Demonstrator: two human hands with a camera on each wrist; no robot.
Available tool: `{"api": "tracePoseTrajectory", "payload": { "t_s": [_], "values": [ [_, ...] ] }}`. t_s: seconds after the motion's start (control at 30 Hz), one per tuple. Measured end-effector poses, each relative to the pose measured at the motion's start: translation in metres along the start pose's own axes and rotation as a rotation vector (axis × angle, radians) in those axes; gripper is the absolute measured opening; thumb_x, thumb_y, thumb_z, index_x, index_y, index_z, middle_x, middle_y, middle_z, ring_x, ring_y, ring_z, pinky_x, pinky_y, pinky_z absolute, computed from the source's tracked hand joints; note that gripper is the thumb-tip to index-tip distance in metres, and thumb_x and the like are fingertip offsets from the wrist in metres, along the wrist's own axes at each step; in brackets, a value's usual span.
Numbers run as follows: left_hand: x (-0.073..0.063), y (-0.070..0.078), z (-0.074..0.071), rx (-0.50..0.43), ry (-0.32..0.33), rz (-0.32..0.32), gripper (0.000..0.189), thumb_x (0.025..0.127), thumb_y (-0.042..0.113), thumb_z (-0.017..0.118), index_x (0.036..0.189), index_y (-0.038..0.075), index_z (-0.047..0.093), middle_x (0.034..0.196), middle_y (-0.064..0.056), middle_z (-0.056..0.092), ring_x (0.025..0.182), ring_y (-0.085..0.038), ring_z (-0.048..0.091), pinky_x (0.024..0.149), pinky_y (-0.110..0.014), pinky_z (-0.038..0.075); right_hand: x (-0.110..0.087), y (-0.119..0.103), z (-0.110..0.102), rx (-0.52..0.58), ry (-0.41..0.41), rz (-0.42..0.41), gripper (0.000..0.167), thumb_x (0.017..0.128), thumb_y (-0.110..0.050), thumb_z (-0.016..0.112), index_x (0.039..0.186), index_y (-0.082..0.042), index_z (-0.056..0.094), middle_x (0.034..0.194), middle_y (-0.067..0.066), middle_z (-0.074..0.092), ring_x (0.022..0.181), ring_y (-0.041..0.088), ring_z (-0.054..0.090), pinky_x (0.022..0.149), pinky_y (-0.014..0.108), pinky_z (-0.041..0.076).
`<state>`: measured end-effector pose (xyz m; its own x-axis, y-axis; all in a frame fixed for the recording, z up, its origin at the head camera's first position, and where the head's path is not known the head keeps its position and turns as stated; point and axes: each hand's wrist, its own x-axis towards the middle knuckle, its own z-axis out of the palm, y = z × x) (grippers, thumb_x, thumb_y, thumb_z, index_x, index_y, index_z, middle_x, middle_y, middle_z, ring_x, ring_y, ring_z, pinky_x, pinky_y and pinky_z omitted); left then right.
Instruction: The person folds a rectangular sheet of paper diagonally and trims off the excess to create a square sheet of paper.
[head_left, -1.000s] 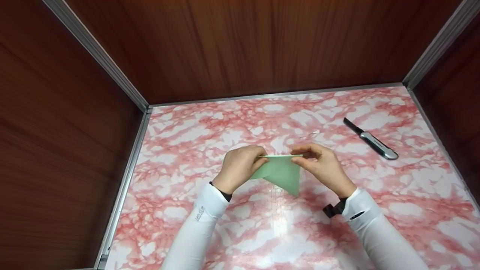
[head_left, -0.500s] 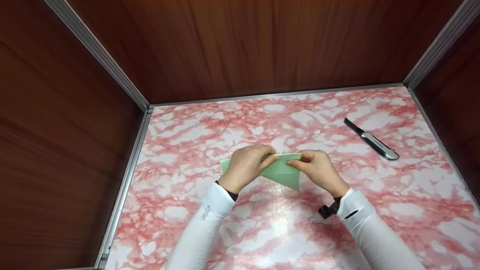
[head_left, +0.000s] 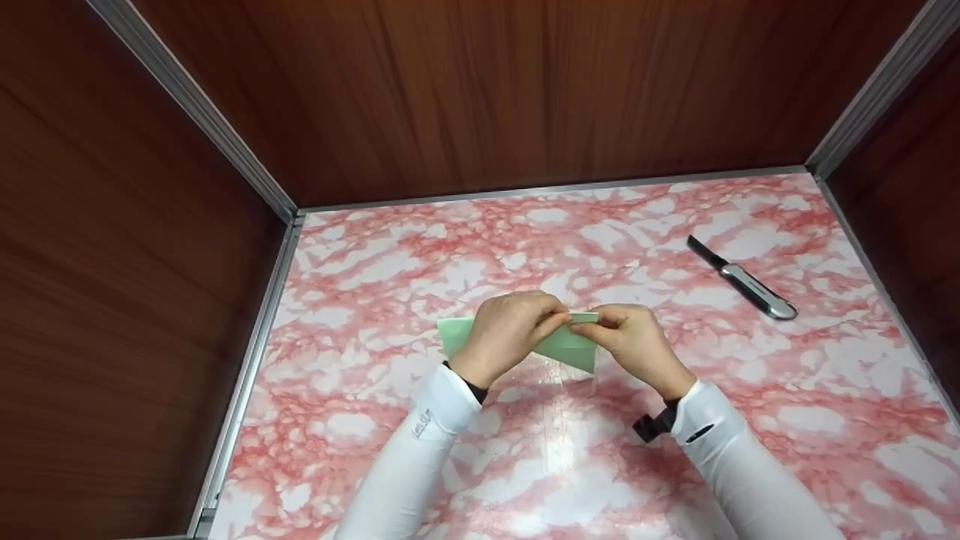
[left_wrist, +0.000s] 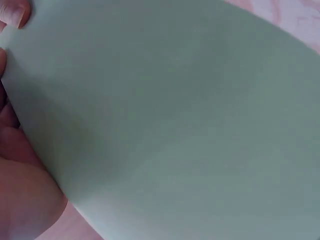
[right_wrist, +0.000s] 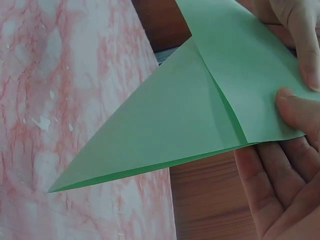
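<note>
The left hand and right hand are pinching folded green paper closed between fingertips, seemingly creasing its edge, likely needing smoothing outward from the grip next.

The head view looks forward and down from above the red-and-white marbled tabletop. Both wrist views face the folded green paper sheet close up, the left nearest; all three share it.

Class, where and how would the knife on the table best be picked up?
Probably by its silver-and-black handle, the right hand, once free of the green paper, coming from the near side: the knife lies flat, handle nearest, narrow dark end pointing away.
</note>
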<state>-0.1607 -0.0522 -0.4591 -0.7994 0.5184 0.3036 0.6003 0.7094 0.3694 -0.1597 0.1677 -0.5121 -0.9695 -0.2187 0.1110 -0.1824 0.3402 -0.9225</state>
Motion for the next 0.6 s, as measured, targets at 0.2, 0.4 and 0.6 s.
{"api": "tracePoseTrajectory", "payload": {
  "t_s": [0.2, 0.4, 0.6],
  "values": [
    [-0.004, -0.004, -0.005, -0.001, -0.003, -0.006, 0.018, 0.099, 0.039, 0.067, 0.095, 0.025, 0.078, 0.089, 0.015, 0.073, 0.073, 0.002, 0.062, 0.061, -0.024, 0.049, -0.001, 0.0, -0.002, -0.008, 0.005, 0.007, 0.021, 0.088, -0.037, 0.083, 0.081, -0.017, 0.081, 0.064, -0.002, 0.058, 0.057, 0.01, 0.037, 0.054, 0.024, 0.03],
    [-0.004, -0.004, -0.007, 0.008, -0.015, -0.016, 0.019, 0.098, 0.039, 0.067, 0.093, 0.025, 0.078, 0.085, 0.015, 0.071, 0.069, 0.002, 0.06, 0.058, -0.024, 0.047, -0.003, -0.002, -0.002, -0.024, -0.033, 0.016, 0.022, 0.088, -0.042, 0.081, 0.094, -0.02, 0.081, 0.083, -0.002, 0.074, 0.072, 0.014, 0.06, 0.066, 0.025, 0.048],
    [-0.003, -0.003, -0.005, 0.027, -0.046, -0.015, 0.02, 0.1, 0.04, 0.065, 0.095, 0.026, 0.078, 0.086, 0.015, 0.07, 0.07, 0.002, 0.06, 0.06, -0.023, 0.048, -0.003, -0.009, -0.004, 0.036, -0.035, -0.045, 0.023, 0.09, -0.038, 0.079, 0.108, -0.024, 0.081, 0.102, -0.006, 0.076, 0.09, 0.017, 0.07, 0.076, 0.026, 0.055]
  ]
}}
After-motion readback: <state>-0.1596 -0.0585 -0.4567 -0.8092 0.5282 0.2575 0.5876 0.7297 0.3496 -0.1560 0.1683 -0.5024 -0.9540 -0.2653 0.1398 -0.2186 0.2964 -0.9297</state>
